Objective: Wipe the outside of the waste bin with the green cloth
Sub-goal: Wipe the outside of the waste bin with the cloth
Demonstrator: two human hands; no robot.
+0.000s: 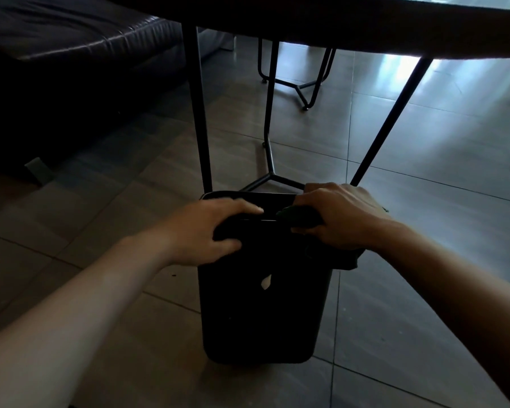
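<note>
A tall black waste bin (262, 313) stands on the tiled floor in the lower middle of the head view, with a small pale mark on its near wall. My left hand (209, 228) grips the bin's near rim on the left, fingers curled over the edge. At the rim's right corner, my right hand (339, 216) is closed on the dark green cloth (295, 214). The cloth bunches under my fingers and hangs down the bin's right side below my palm. The room is dim, so the cloth's outline is hard to make out.
A dark table (365, 25) spans the top, its thin black legs (200, 128) coming down just behind the bin. A black leather sofa (71, 54) fills the upper left. A second metal frame (304, 83) stands further back. Grey floor tiles (424, 172) surround the bin.
</note>
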